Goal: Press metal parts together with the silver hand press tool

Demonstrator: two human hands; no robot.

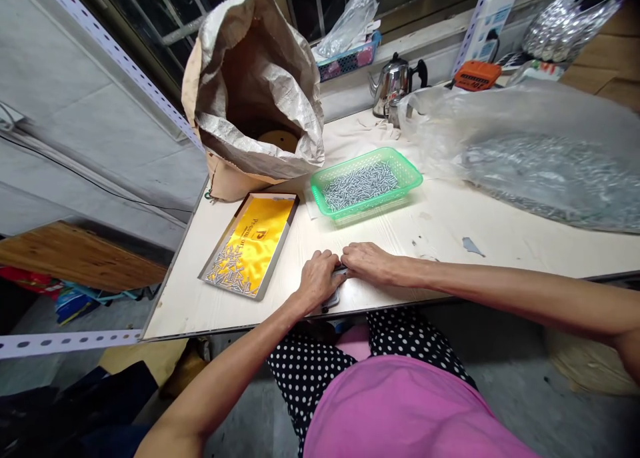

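Observation:
At the front edge of the table, my left hand [317, 279] is closed over a small dark-grey flat piece [332, 299], part of which shows below the palm. My right hand [369, 263] meets it from the right, fingers bent and pressed together at the same spot. What the right fingertips pinch is mostly hidden. Beyond the hands stands a green plastic basket [327, 211] holding many small silvery screw-like pins [361, 186]. To the left lies a shallow tray [287, 241] with a yellow lining and more such pins [231, 271] gathered at its near end.
A large open woven sack [220, 118] stands at the back left. On the right lies a big clear plastic bag [540, 171] full of metal parts. A steel kettle [393, 88] and an orange box [477, 76] are at the back. A grey scrap [471, 246] lies right of the hands.

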